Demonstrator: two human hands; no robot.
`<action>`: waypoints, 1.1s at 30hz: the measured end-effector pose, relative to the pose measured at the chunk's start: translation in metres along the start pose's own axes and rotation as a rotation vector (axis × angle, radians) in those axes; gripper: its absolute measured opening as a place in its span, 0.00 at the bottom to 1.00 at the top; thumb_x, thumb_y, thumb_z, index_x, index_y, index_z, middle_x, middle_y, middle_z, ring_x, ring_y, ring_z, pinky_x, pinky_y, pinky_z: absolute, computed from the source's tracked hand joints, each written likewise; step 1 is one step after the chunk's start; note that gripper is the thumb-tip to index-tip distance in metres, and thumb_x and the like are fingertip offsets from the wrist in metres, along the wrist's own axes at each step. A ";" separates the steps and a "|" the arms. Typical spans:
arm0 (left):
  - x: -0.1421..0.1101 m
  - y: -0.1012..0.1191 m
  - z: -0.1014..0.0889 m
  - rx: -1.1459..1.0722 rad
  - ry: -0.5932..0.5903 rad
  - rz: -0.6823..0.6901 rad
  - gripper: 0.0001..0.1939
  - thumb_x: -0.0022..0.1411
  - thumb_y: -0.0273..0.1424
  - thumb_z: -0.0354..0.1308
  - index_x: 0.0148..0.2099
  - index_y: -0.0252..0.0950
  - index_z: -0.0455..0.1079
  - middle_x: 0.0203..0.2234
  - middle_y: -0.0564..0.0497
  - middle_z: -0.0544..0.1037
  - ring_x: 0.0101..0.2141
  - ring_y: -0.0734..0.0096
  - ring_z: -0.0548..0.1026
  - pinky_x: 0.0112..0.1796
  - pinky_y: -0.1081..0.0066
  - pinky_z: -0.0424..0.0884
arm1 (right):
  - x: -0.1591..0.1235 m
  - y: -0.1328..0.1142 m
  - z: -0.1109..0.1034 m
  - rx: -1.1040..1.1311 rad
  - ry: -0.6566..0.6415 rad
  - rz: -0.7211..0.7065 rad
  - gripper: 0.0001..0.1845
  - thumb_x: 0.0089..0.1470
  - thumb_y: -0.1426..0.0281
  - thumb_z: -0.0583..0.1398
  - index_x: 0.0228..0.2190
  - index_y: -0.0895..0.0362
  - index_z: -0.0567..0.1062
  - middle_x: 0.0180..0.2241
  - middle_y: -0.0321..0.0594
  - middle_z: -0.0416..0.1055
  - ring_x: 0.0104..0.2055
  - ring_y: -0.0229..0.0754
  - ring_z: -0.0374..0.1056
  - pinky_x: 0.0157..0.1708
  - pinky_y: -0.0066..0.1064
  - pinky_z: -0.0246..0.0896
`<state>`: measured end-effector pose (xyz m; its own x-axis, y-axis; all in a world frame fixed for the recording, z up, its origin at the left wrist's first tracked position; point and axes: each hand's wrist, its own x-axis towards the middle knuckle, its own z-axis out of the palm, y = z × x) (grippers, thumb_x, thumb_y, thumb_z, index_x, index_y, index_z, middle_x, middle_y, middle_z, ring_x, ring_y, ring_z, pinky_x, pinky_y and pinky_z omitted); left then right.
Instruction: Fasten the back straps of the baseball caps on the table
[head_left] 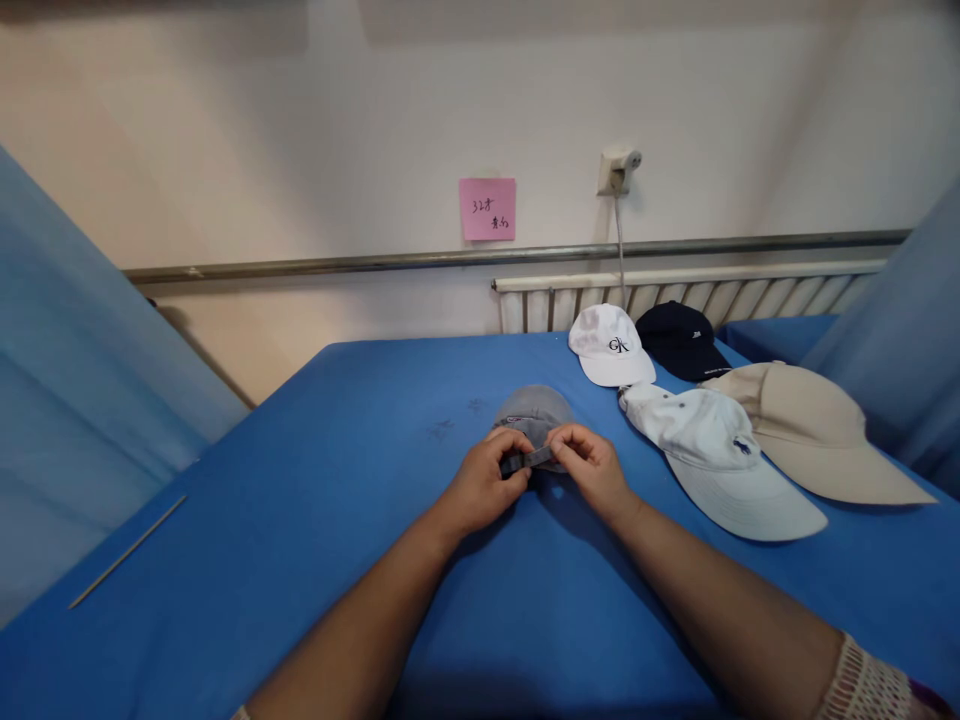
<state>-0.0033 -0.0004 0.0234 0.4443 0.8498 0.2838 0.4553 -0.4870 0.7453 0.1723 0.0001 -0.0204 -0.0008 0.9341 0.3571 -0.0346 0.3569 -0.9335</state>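
A grey baseball cap (541, 400) rests on the blue-covered table (360, 420), its back opening and adjuster strap (538, 457) turned toward me. My left hand (491, 478) pinches the strap near its dark buckle end, thumb and fingers closed. On the other side, my right hand (592, 465) grips the strap between thumb and forefinger. A short stretch of strap runs between the two hands. The cap's brim is out of sight, and my hands cover parts of its lower edge.
To the right lie a white cap (609, 345), a dark navy cap (679, 335), a pale cap (720, 450) and a beige long-brimmed cap (810, 420). A thin stick (127, 552) lies at left. Behind are a radiator (570, 305) and a metal rail (360, 264); blue curtains (67, 400) flank the table.
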 end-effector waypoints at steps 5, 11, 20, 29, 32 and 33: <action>-0.002 0.001 0.000 -0.083 0.003 -0.001 0.13 0.50 0.20 0.54 0.38 0.38 0.70 0.36 0.50 0.73 0.39 0.68 0.70 0.42 0.67 0.66 | -0.002 -0.008 0.001 0.031 -0.001 -0.007 0.12 0.53 0.60 0.59 0.26 0.55 0.71 0.27 0.37 0.69 0.29 0.39 0.64 0.31 0.31 0.64; -0.002 0.001 0.002 -0.138 0.015 0.013 0.15 0.49 0.18 0.54 0.39 0.38 0.70 0.38 0.49 0.74 0.42 0.66 0.71 0.47 0.64 0.66 | -0.006 -0.015 0.002 0.052 -0.019 -0.043 0.12 0.55 0.61 0.58 0.26 0.55 0.71 0.29 0.38 0.69 0.30 0.39 0.65 0.32 0.31 0.63; -0.002 -0.001 0.003 -0.072 0.000 -0.010 0.11 0.52 0.23 0.56 0.40 0.37 0.71 0.37 0.49 0.74 0.39 0.67 0.71 0.43 0.66 0.67 | -0.009 -0.017 -0.001 0.128 -0.154 -0.037 0.12 0.57 0.61 0.57 0.28 0.55 0.72 0.33 0.41 0.71 0.34 0.42 0.67 0.38 0.35 0.64; -0.001 -0.005 0.002 -0.285 -0.013 -0.135 0.07 0.54 0.30 0.61 0.37 0.35 0.70 0.32 0.50 0.74 0.33 0.71 0.71 0.37 0.69 0.68 | -0.006 -0.006 -0.001 -0.005 -0.075 -0.085 0.09 0.56 0.65 0.58 0.26 0.55 0.71 0.30 0.39 0.71 0.31 0.40 0.67 0.34 0.33 0.63; 0.000 -0.006 0.001 -0.449 0.000 -0.216 0.08 0.52 0.30 0.63 0.34 0.35 0.68 0.30 0.51 0.73 0.30 0.74 0.70 0.35 0.70 0.67 | -0.002 -0.004 -0.003 -0.064 -0.063 -0.116 0.06 0.56 0.67 0.58 0.31 0.55 0.74 0.34 0.41 0.73 0.35 0.42 0.69 0.37 0.34 0.65; 0.001 -0.006 0.000 -0.505 0.010 -0.229 0.09 0.51 0.30 0.64 0.33 0.35 0.68 0.30 0.51 0.73 0.31 0.74 0.70 0.36 0.70 0.67 | 0.000 -0.003 -0.004 -0.090 -0.074 -0.133 0.06 0.55 0.68 0.58 0.34 0.55 0.75 0.36 0.42 0.73 0.38 0.43 0.69 0.39 0.34 0.65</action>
<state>-0.0055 0.0033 0.0192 0.3687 0.9257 0.0848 0.1115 -0.1345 0.9846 0.1765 -0.0009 -0.0180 -0.0757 0.8763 0.4758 0.0508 0.4800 -0.8758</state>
